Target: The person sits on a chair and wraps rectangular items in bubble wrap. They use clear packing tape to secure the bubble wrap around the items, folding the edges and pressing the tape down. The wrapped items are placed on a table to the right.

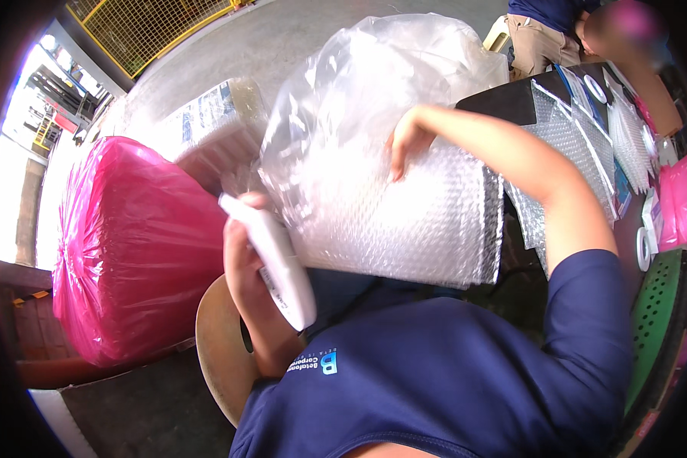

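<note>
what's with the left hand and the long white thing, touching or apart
Touching. The head view shows the left hand gripping the long white thing along its side and holding it up at a tilt.

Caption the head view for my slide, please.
Left hand holding a long, white plastic-looking object; right hand over clear, rectangular bubble wrap.
</note>
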Demonstrator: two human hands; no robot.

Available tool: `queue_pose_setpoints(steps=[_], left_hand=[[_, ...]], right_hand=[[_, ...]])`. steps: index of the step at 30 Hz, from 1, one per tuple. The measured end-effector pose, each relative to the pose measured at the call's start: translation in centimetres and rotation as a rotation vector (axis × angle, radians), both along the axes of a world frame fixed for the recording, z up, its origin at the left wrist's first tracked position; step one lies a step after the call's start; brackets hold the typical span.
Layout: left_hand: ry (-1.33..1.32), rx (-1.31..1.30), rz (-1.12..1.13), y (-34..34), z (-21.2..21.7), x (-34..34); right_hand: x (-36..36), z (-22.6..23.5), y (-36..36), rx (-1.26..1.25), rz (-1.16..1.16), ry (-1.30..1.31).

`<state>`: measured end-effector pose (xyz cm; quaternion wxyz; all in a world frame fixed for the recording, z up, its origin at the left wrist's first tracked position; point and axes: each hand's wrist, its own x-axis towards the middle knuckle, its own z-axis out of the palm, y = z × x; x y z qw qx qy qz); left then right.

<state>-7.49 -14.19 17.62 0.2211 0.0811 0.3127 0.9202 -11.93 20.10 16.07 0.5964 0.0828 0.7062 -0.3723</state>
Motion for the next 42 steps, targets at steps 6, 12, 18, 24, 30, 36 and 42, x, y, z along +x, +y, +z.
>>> queue_pose_setpoints(steps=[6,12,18,24,30,36,42], left_hand=[[0.277,-0.876,-0.54,5.1,-8.3,-8.1],[0.151,-0.783,-0.623,5.9,-11.0,-13.2],[0.467,-0.694,-0.947,6.9,-6.8,-12.6],[0.537,-1.105,-0.91,6.6,-8.6,-9.4],[0.499,-1.103,-1.157,5.8,-12.9,-5.9],[0.442,-1.153,-1.148,4.4,-12.0,-5.9],[0.337,-1.186,-1.073,1.3,-11.9,-5.5]], right_hand=[[0.3,-2.5,-3.4,0.009,-0.129,0.023],[4.3,-4.7,-2.6,-0.232,-0.173,-0.195],[4.0,-9.1,-3.5,-0.163,0.042,-0.075],[-0.7,-10.8,-4.9,0.055,0.114,-0.088],[-4.1,-14.4,-2.0,0.829,0.143,0.899],[-5.4,-21.2,7.7,0.817,-0.124,0.476],[0.2,-21.5,11.0,1.09,-0.972,0.813]])
